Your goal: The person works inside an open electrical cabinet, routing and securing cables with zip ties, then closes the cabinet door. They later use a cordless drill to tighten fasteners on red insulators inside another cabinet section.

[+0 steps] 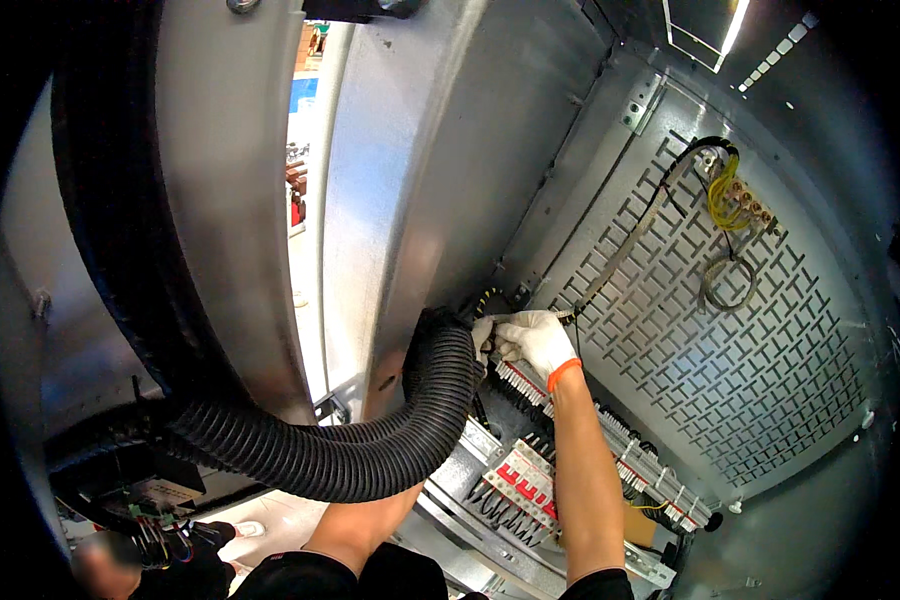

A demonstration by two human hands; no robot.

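My right hand [538, 341], in a white glove with an orange cuff, reaches into the back corner of a metal cabinet. Its fingers are bent and pinched together; what lies between them is too small to make out. Close against them are the gloved fingers of my left hand [482, 337], drawn together. A thick black corrugated hose [370, 465] hides most of that hand and its wrist. Just behind both hands, a dark cable with yellow marks [488, 298] curves in the corner. Below my right hand runs a row of terminal blocks [523, 383].
Breakers with red switches [526, 484] sit between my forearms. A perforated metal panel [710, 350] stands at the right, carrying a brass bar [750, 203] with yellow-green wires and a coiled cable [730, 283]. At the lower left, a person in black [185, 570] is near loose wires.
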